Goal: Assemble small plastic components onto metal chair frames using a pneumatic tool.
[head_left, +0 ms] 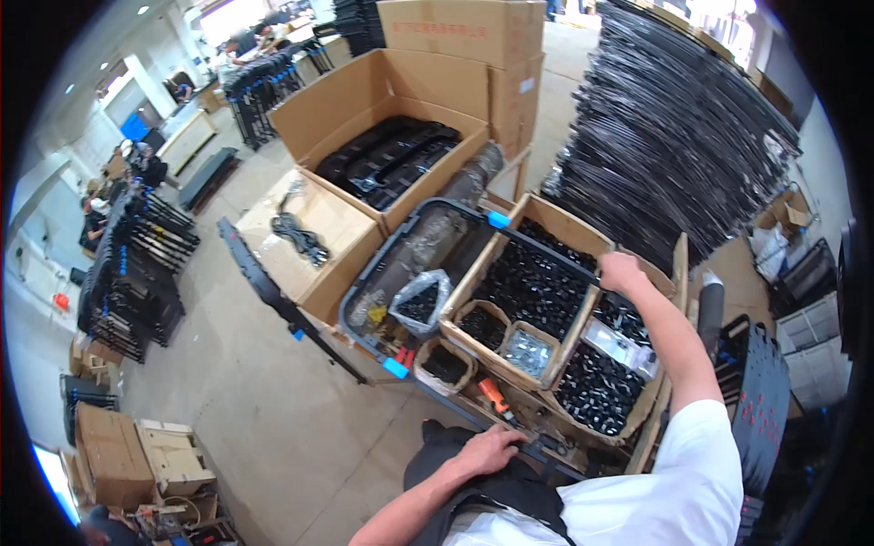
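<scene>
My right hand [622,271] is closed at the right edge of a cardboard-lined bin, beside the end of a black bar [560,252] that crosses it. What its fingers hold, if anything, is hidden. Small black parts [533,287] fill the bin below the bar. My left hand [492,448] lies palm down over my dark apron at the near bench edge, fingers loosely stretched. Its fingertips are close to a dark metal fixture [548,448]; contact is unclear. An orange-and-black hand tool [494,397] lies just beyond.
Nearby are a tray of clear small parts [528,350], a plastic bag [623,346] on black parts, and a white-lined tub [421,300]. Beyond stand an open carton [437,187] of black panels and a tall wrapped stack [665,136]. A black frame [273,291] stands left.
</scene>
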A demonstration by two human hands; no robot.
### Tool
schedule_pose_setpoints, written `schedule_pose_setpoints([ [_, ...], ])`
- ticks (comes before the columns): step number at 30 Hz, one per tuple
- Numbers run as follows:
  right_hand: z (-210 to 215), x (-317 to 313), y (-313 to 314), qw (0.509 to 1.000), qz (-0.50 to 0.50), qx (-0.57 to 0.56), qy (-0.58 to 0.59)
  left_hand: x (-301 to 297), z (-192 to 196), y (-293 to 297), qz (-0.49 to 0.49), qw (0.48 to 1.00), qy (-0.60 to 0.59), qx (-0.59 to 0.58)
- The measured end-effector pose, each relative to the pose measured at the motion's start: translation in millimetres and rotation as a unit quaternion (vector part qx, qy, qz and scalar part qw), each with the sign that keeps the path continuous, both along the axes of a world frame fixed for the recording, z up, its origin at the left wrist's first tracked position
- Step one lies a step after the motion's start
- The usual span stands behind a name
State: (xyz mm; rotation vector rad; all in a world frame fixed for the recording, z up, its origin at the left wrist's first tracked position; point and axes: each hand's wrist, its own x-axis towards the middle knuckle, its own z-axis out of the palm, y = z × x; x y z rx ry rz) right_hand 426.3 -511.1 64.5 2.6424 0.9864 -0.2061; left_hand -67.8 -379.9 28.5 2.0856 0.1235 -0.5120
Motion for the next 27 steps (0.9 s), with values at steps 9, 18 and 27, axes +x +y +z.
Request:
schedule_pose_setpoints([
  [9, 2.5, -0.7, -12.5, 0.990, 0.003, -0.141, 0.005, 0.2, -6.8, -6.1, -0.001, 0.999, 0.032, -0.042],
  [18, 1.4, 3.2, -15.1, 0.998, -0.015, -0.037, -0.043, 8.2, 2.0, -17.4, -0.030, 0.999, 0.009, 0.035],
  [27, -4.0, -1.4, -11.4, 0.999, -0.035, -0.007, -0.017, -8.9, -15.2, -7.6, 0.080, 0.996, -0.018, -0.043],
])
